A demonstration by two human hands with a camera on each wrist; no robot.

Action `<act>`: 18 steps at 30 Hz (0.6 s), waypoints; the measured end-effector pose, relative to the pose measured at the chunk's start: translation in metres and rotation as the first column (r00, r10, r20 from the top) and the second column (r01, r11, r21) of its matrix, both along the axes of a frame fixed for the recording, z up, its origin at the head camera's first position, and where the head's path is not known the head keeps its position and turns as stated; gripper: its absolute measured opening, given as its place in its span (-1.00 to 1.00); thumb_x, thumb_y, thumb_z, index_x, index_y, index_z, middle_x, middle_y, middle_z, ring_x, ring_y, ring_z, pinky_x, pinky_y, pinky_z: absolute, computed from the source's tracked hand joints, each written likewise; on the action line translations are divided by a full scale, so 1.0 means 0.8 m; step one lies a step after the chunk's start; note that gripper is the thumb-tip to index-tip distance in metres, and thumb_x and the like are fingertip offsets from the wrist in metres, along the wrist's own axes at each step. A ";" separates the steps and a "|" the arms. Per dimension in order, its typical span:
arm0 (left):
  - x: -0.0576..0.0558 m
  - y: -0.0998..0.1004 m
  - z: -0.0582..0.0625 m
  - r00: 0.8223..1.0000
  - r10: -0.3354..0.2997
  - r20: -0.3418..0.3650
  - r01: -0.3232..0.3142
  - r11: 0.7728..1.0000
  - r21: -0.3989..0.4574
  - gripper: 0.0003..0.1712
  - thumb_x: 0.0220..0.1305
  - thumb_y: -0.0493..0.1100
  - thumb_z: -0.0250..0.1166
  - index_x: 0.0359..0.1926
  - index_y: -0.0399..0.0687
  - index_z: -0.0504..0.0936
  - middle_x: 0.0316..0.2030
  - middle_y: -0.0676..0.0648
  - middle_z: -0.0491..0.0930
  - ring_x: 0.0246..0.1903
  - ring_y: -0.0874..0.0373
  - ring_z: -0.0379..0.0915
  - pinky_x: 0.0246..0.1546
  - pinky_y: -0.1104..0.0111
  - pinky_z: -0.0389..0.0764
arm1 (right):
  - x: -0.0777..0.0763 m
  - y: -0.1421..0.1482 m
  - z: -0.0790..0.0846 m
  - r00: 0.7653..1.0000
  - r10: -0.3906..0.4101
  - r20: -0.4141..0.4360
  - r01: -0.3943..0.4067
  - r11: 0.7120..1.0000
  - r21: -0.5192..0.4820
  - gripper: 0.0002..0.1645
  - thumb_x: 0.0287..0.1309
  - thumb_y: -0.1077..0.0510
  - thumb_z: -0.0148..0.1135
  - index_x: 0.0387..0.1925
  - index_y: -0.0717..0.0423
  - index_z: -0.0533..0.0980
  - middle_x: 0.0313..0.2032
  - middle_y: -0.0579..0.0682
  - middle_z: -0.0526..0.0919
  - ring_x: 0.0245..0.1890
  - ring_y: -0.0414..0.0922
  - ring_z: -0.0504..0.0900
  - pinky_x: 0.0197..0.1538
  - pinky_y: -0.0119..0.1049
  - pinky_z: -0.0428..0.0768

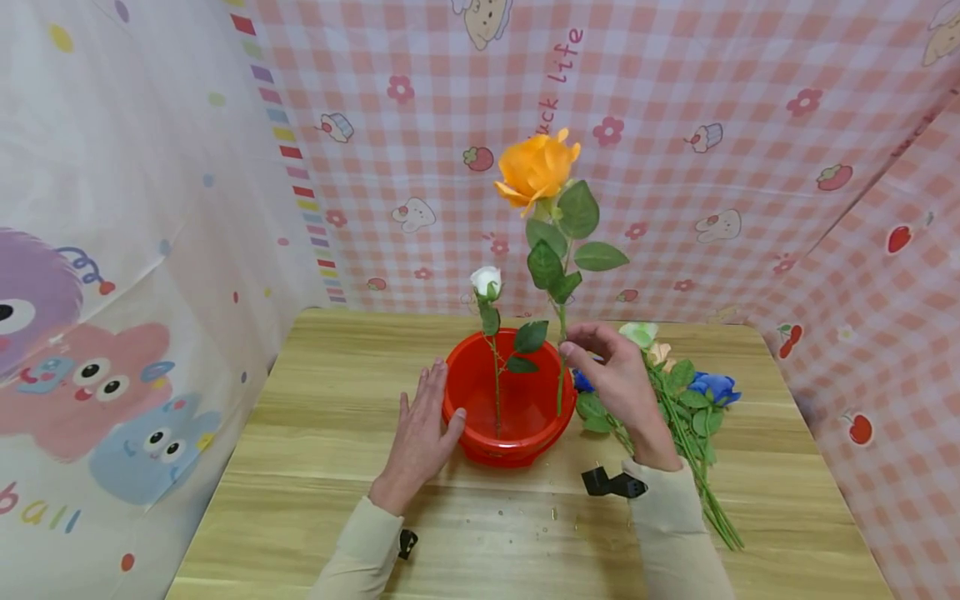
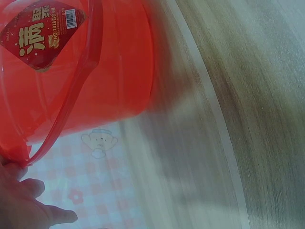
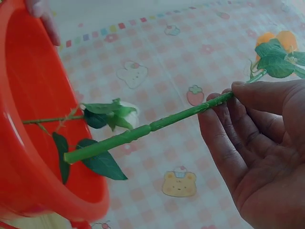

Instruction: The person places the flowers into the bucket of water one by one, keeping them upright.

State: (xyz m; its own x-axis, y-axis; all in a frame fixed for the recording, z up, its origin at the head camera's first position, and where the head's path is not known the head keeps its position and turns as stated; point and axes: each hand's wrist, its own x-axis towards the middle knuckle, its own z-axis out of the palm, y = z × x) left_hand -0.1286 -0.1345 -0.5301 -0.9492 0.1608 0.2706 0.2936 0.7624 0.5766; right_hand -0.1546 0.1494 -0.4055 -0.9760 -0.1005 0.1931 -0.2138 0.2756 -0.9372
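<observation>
A red plastic bucket (image 1: 491, 454) stands on the table. My left hand (image 1: 420, 437) rests against its left rim with the fingers straight. Between thumb and fingertips, my right hand (image 1: 618, 387) pinches the green stem of an orange rose (image 1: 536, 171), holding it upright at the bucket's right side. In the right wrist view the cut end of the stem (image 3: 114, 140) points toward the bucket's mouth. A white rose (image 1: 486, 283) with a thorny stem stands inside the bucket, its bloom above the rim. The left wrist view shows the bucket's handle (image 2: 71, 102) hanging down its side.
On the table's right, partly behind my right forearm, lies a bunch of flowers with long green stems (image 1: 693, 462), including a blue rose (image 1: 716, 388). Water drops (image 1: 553, 513) dot the wooden table (image 1: 315, 400) in front of the bucket. Checked cloth (image 1: 675, 75) hangs behind.
</observation>
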 end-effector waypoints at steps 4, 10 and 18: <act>0.000 0.000 0.000 1.000 -0.002 -0.001 0.002 1.000 0.004 -0.13 0.49 0.07 0.04 0.66 -0.14 -0.01 0.63 -0.11 0.00 0.59 -0.17 -0.10 0.42 -0.40 -0.02 | -0.002 -0.008 -0.005 0.999 0.020 0.047 -0.019 1.000 -0.017 -0.63 0.43 0.13 0.27 0.12 0.30 0.54 0.00 0.19 0.66 0.02 -0.01 0.67 0.04 -0.16 0.71; 0.000 -0.001 -0.001 1.000 -0.003 0.000 0.003 1.000 0.006 -0.14 0.49 0.07 0.03 0.66 -0.13 0.00 0.63 -0.10 0.01 0.60 -0.16 -0.10 0.43 -0.40 -0.03 | -0.005 -0.016 -0.015 0.997 0.060 0.051 -0.058 0.998 -0.028 -0.65 0.42 0.16 0.28 0.10 0.31 0.54 -0.05 0.20 0.66 -0.06 0.04 0.68 0.03 0.10 0.69; 0.000 -0.001 0.000 1.000 -0.003 0.013 0.003 1.000 0.006 -0.14 0.49 0.07 0.02 0.66 -0.13 -0.01 0.63 -0.10 0.00 0.60 -0.16 -0.10 0.44 -0.39 -0.04 | -0.012 -0.025 -0.031 0.993 0.103 0.055 -0.104 0.995 0.007 -0.74 0.38 0.20 0.31 0.01 0.26 0.57 -0.12 0.16 0.67 -0.12 0.03 0.73 -0.08 -0.19 0.73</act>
